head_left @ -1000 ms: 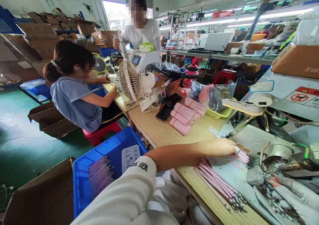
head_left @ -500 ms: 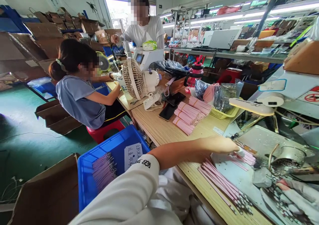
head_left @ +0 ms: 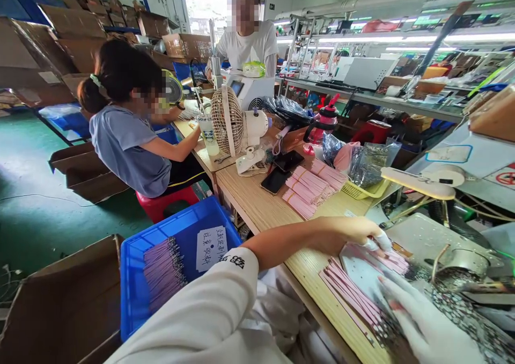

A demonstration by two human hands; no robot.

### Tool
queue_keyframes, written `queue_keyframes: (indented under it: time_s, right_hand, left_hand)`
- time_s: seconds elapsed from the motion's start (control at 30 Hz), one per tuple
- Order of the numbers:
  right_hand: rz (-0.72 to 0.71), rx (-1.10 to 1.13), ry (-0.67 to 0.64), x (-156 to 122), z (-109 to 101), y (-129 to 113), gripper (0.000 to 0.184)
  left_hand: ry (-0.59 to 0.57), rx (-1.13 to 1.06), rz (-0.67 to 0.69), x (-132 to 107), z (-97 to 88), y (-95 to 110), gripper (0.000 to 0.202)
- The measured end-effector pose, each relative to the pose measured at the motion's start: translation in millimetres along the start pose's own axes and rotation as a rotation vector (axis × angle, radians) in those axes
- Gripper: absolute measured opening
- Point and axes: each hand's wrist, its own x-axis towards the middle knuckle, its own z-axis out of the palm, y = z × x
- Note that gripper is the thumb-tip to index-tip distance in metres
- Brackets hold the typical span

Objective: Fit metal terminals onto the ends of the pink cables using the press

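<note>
My left hand (head_left: 350,236), in white finger cots, reaches in from the left and pinches a bunch of thin pink strips (head_left: 388,259) lying on a white plate (head_left: 360,273). My right hand (head_left: 426,321), in a white glove, has its fingers spread and lies over a loose pile of pink strips with metal-speckled ends (head_left: 354,302). A grey metal work surface (head_left: 426,240) lies just beyond them, with small metal parts scattered (head_left: 462,310) to the right.
Banded pink bundles (head_left: 311,189) lie on the wooden bench (head_left: 249,203) beside phones (head_left: 276,181), a desk fan (head_left: 227,119) and a yellow basket (head_left: 356,191). A blue crate (head_left: 132,267) holds strips at lower left. A seated person (head_left: 124,149) and a standing person (head_left: 245,47) work beyond.
My right hand has moved left from the lower right corner onto the strip pile. My left hand's fingers have curled around the pink strips. The view has tilted slightly.
</note>
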Motion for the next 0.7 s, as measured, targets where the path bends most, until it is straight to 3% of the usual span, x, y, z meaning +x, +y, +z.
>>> queue_keyframes:
  time_s: [0.13, 0.27, 0.4, 0.5, 0.57, 0.7]
  right_hand:
    - [-0.022, -0.282, -0.012, 21, 23, -24, 0.041]
    - [-0.071, -0.456, 0.004, 39, 32, -25, 0.037]
    - [-0.148, -0.501, 0.025, 43, 37, -17, 0.036]
    - [-0.101, -0.524, 0.080, 43, 39, -18, 0.038]
    - [-0.055, -0.533, 0.069, 44, 38, -19, 0.037]
    - [-0.113, -0.469, 0.028, 51, 35, -20, 0.037]
  left_hand:
    - [0.002, -0.046, 0.003, -4, -0.2, 3, 0.007]
    - [0.014, -0.063, 0.003, -4, 0.6, 0, 0.012]
    - [-0.027, -0.010, 0.014, -2, -2.0, -3, 0.022]
    - [-0.042, 0.012, 0.028, -4, -5.7, -1, 0.024]
    - [-0.037, 0.012, 0.029, -6, -7.8, 2, 0.022]
    - [-0.027, -0.001, -0.005, -9, -9.3, 9, 0.025]
